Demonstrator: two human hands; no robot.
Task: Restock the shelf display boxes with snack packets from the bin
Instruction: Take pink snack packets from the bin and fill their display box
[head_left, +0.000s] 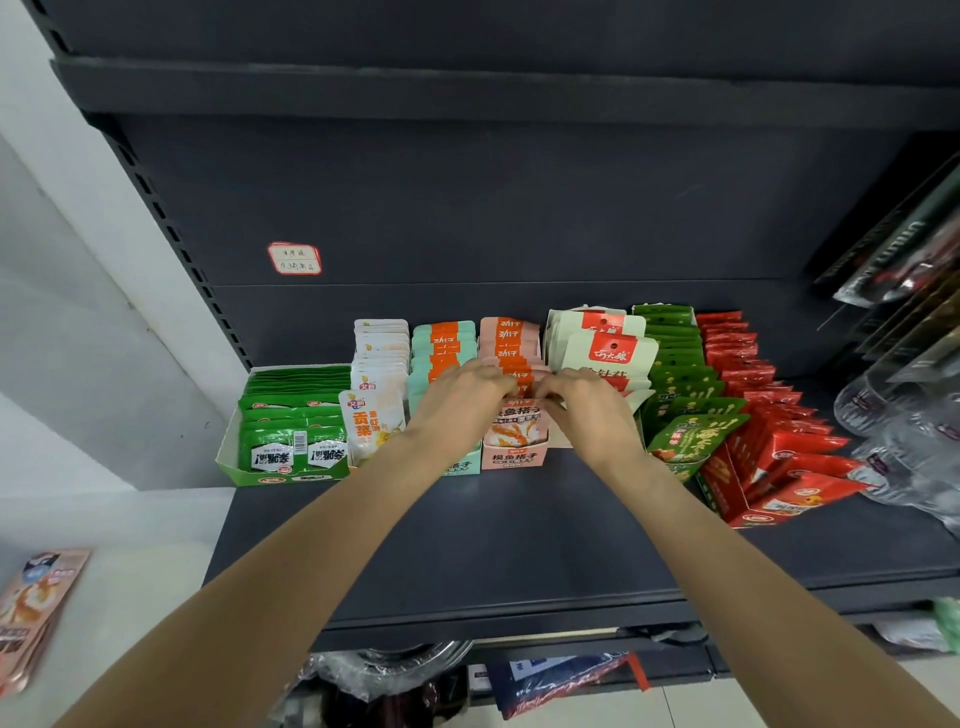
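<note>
Two bare forearms are extended from the lower corners of the frame toward its centre, converging over the dark shelf (519, 545). The left hand (462, 389) and the right hand (587, 400) are seen from the back, knuckles up, wrists nearly level, and are met above the pink display box (514, 457) at mid-frame. The fingers (550, 397) of both hands are curled downward and pinched on the tops of the pink snack packets (511, 358) standing in that box. The packets are stood upright on their lower edges, faces turned toward the camera, and the row's long axis is run from front to back of the shelf. The box is flanked by a mint box on the frame's left and a white-and-red pack row on its right. Farther back, a small handwritten label (294, 258) is stuck on the rear panel, upper left of centre.
</note>
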